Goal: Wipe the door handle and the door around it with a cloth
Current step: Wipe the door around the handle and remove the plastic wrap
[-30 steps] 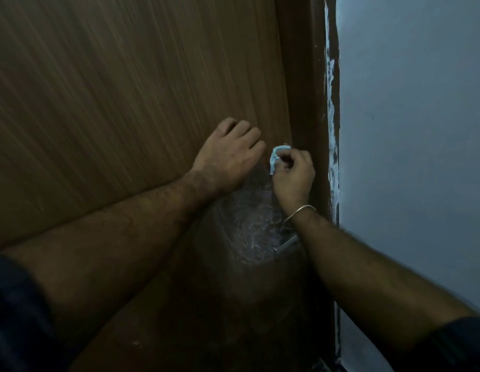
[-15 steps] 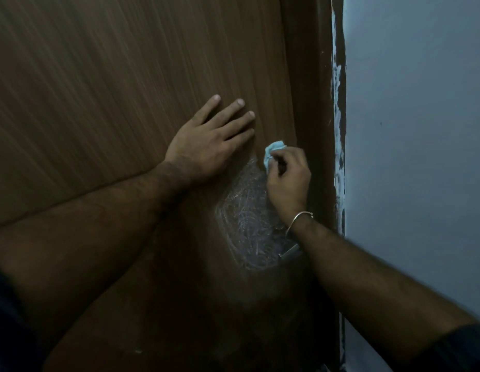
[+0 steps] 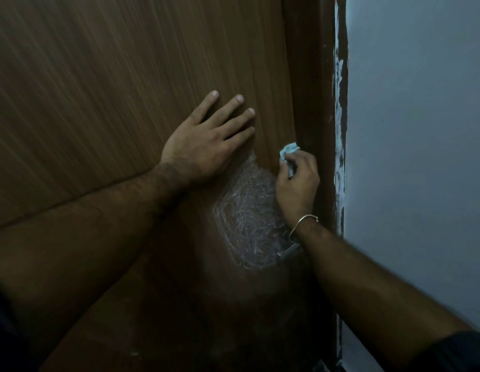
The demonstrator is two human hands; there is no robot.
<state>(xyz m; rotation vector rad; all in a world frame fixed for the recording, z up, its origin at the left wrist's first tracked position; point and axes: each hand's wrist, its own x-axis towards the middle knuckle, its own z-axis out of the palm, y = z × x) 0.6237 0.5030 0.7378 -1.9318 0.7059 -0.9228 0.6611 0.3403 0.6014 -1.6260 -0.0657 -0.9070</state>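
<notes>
A brown wood-grain door (image 3: 112, 89) fills the left and middle of the head view. My left hand (image 3: 204, 140) lies flat on it with the fingers spread. My right hand (image 3: 297, 181), a metal bangle at the wrist, pinches a small crumpled light-blue cloth (image 3: 288, 150) against the door near its right edge. Below the cloth a whitish smeared patch (image 3: 246, 221) covers the door. A metal door handle (image 3: 288, 251) shows only as a short silvery piece beneath my right wrist; the rest is hidden by my forearm.
The dark brown door frame (image 3: 314, 76) runs up the right of the door, with white paint smears along its outer edge. A pale blue-grey wall (image 3: 421, 130) takes up the right side. The lower door is in deep shadow.
My left hand has opened from curled fingers to flat and slid left and up on the door. My right hand with the cloth stays near the door's right edge, shifted slightly.
</notes>
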